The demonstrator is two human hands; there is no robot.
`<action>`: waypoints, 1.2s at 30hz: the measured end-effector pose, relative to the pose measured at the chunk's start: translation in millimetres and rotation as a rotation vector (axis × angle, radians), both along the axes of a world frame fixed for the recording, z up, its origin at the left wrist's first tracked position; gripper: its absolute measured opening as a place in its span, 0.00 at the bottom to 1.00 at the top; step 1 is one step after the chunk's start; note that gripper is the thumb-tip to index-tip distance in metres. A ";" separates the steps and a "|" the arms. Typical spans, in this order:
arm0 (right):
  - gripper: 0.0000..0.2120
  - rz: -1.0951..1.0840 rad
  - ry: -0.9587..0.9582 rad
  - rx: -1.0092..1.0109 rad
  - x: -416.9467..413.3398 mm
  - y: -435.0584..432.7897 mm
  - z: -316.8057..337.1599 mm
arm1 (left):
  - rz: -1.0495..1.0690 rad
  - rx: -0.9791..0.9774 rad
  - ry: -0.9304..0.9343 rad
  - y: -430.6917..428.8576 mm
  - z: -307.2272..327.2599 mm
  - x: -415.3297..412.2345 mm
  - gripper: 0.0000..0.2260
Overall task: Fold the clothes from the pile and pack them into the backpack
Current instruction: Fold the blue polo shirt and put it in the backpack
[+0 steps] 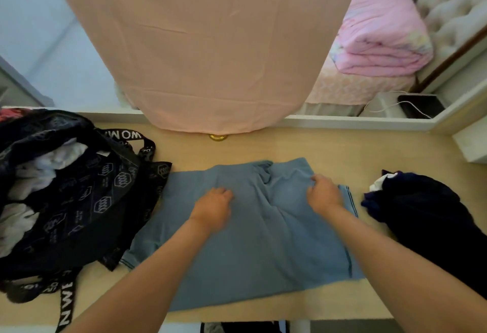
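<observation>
Head view: the blue shirt (250,248) is laid long-ways up the frame, pinched by the right hand (324,195); the grip of the left hand (213,203) cannot be told.

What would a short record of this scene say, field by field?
Garment: blue-grey cotton T-shirt, spread flat on the pale wooden tabletop.
Left hand: rests on the shirt's middle, fingers curled; grip unclear.
Right hand: pinches the shirt near its right sleeve.
Backpack: black patterned fabric backpack, left of the shirt, open, white clothes inside.
Pile: dark navy clothes pile, right of the shirt.
</observation>
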State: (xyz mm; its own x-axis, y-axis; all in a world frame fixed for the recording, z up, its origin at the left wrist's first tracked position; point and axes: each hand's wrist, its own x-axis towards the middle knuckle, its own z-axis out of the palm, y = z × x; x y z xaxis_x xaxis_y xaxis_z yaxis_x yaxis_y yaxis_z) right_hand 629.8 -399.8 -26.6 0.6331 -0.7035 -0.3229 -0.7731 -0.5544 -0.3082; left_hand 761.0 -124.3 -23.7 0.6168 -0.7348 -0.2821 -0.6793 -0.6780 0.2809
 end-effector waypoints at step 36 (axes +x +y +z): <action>0.24 -0.120 -0.037 -0.321 -95.5 -43.0 -45.4 | -0.471 -0.031 -0.177 -124.6 -42.1 -53.5 0.30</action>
